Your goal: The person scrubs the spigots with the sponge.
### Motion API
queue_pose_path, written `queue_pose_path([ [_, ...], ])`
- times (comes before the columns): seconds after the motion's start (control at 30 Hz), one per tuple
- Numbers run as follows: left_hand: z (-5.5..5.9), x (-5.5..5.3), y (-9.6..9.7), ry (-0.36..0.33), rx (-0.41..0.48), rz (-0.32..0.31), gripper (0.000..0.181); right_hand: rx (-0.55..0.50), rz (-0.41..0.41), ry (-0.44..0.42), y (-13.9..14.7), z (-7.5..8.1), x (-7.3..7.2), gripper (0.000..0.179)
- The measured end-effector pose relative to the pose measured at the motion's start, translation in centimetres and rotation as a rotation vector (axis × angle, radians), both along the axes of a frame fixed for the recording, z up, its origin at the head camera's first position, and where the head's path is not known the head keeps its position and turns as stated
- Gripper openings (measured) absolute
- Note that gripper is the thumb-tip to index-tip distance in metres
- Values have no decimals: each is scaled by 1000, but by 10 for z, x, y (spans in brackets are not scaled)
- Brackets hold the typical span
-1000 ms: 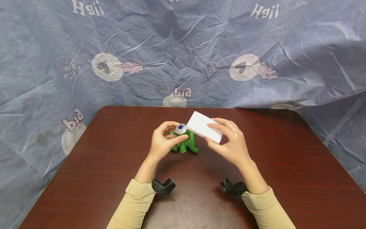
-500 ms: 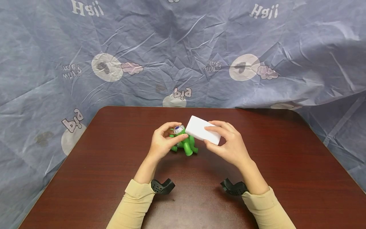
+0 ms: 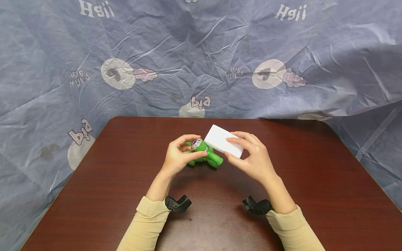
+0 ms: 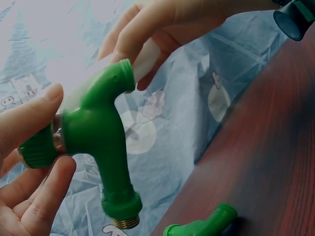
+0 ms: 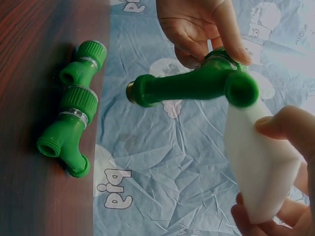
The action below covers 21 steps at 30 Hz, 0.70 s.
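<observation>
My left hand (image 3: 177, 157) grips a green plastic tap (image 4: 108, 132) by its ribbed knob, thumb on one side and fingers on the other. The knob's silvery top with a blue centre faces up in the head view. A brass-coloured threaded end (image 4: 127, 222) sticks out from the tap's inlet. In my right hand (image 3: 254, 157) is a white rectangular block like a melamine sponge (image 5: 261, 152), pinched between thumb and fingers. One end of the sponge lies against the tap's body near its open spout. Both things are held above the table.
Two more green taps, one nearer (image 5: 69, 130) and one farther (image 5: 88, 61), lie on the dark red-brown table (image 3: 125, 188), partly hidden behind my left hand in the head view. A blue-grey printed cloth (image 3: 176, 62) hangs behind the table.
The tap has turned in my left hand, so its body now points down and to the right. The sponge has shifted slightly down and back up beside it.
</observation>
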<state>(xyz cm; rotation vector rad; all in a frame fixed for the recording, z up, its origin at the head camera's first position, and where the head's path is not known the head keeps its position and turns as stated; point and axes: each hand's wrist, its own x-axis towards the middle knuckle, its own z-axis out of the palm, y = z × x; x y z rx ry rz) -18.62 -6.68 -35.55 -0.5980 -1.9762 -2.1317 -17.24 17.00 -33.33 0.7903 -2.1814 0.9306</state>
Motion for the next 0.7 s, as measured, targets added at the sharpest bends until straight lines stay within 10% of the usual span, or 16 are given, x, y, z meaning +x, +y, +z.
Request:
queue_pose_path([
  [0.3,-1,0,1,-17,52,-73,49,-63,102,14,-3,1,1,36],
  [0.7,0,1,3,-42,73,-54,48,-34,44,88,-6,1,1,34],
])
